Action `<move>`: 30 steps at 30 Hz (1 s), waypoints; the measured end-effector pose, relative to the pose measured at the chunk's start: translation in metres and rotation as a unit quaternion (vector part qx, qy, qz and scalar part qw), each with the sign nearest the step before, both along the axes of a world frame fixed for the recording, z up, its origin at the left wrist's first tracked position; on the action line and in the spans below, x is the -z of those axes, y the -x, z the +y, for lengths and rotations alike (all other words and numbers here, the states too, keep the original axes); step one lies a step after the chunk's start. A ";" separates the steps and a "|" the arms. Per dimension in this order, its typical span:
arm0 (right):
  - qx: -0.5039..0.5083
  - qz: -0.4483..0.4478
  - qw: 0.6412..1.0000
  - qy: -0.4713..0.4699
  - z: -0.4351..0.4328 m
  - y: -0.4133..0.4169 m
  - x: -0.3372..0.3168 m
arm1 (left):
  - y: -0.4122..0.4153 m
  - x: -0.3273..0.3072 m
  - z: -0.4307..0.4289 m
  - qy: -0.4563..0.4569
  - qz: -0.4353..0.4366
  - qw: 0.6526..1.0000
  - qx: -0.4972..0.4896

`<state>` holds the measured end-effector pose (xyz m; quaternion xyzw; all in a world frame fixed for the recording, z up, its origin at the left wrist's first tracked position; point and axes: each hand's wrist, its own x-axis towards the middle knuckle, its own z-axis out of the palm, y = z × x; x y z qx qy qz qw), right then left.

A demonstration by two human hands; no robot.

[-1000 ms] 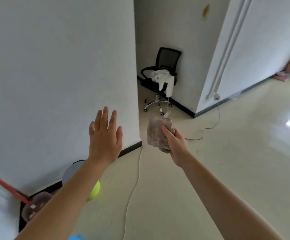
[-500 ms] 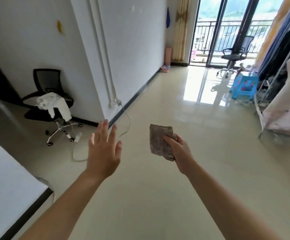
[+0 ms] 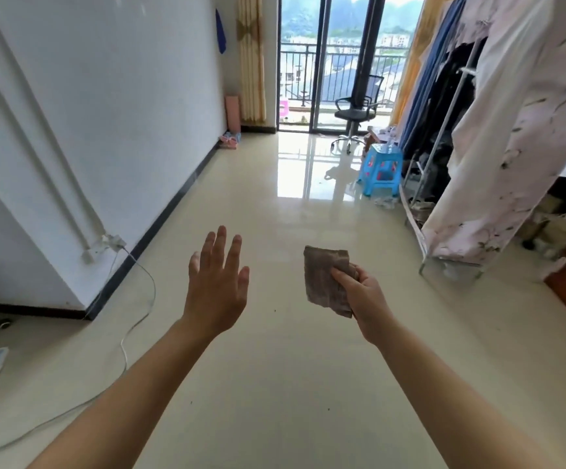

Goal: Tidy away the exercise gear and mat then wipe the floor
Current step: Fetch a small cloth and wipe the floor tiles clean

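My right hand (image 3: pixel 366 294) grips a folded brown-grey cloth (image 3: pixel 323 275), held upright at about chest height over the floor. My left hand (image 3: pixel 217 286) is raised beside it, palm forward, fingers spread, holding nothing. Below both hands stretches the glossy cream tiled floor (image 3: pixel 291 384), with a few dark specks on it. A rolled pink mat (image 3: pixel 233 112) stands upright against the far wall beside the yellow curtain.
A white cable (image 3: pixel 139 319) trails across the floor at the left from a wall socket. A blue plastic stool (image 3: pixel 381 169) and a clothes rack with a pale cover (image 3: pixel 511 147) line the right side. A black office chair (image 3: pixel 356 113) stands by the balcony door.
The view has swung right, from the wall corner and chair alcove to the long room facing the balcony. Both hands keep the same pose, the cloth still in the right one.
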<state>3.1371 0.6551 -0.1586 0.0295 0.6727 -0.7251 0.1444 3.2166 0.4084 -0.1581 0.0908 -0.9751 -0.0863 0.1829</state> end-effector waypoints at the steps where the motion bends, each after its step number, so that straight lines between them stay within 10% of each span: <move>1: 0.018 0.002 1.000 0.005 0.008 0.026 -0.003 | 0.034 -0.004 0.004 0.002 0.002 1.000 0.014; 15: 0.087 -0.028 0.995 0.048 0.090 0.467 0.045 | 0.505 0.035 0.068 0.044 -0.049 0.996 0.056; 30: -0.028 -0.020 0.999 -0.013 -0.017 0.940 0.052 | 0.921 0.071 -0.017 -0.008 -0.059 0.998 -0.028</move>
